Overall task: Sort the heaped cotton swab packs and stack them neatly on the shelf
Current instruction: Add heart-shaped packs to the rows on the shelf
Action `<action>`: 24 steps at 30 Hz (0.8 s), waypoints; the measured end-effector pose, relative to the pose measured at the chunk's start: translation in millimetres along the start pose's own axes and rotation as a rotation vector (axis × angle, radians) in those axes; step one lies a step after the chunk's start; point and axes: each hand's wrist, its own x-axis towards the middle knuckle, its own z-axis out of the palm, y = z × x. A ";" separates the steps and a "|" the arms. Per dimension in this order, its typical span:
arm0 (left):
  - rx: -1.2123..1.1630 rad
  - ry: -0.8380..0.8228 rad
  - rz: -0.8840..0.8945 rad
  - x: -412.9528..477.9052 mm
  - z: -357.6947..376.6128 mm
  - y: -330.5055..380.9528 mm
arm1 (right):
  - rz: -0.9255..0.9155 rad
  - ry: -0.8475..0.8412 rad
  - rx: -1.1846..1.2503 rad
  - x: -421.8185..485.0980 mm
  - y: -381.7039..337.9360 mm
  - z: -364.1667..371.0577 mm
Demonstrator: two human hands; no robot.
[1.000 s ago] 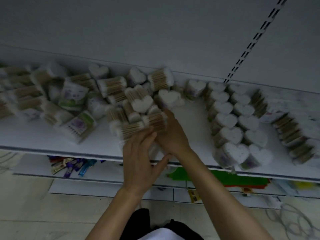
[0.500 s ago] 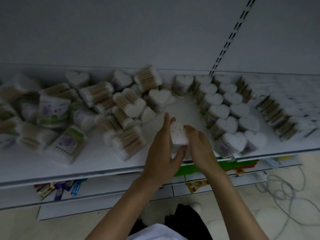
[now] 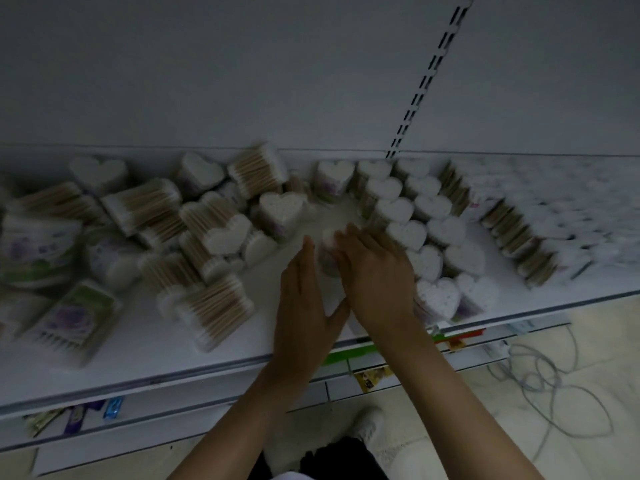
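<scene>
Head view, looking down, close over shelf [image 3: 145, 355]

White heart-shaped packs [image 3: 405, 233], tan-sticked packs [image 3: 214, 306], white shelf [image 3: 138, 355].

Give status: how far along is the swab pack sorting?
Partway. Done: two neat rows of heart packs at right. In hand: left hand and right hand against one pack beside those rows. Left: the jumbled heap at left.
</scene>
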 end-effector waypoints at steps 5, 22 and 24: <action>0.105 -0.038 0.091 -3.5 1.3 -2.9 | -0.008 0.048 -0.239 36.5 -0.4 24.5; 0.007 0.074 0.060 -3.1 1.3 -2.9 | -0.021 -0.109 -0.329 73.6 13.2 29.6; -0.028 0.115 0.017 -1.0 1.2 -5.4 | -0.037 -0.128 -0.293 78.1 15.9 30.5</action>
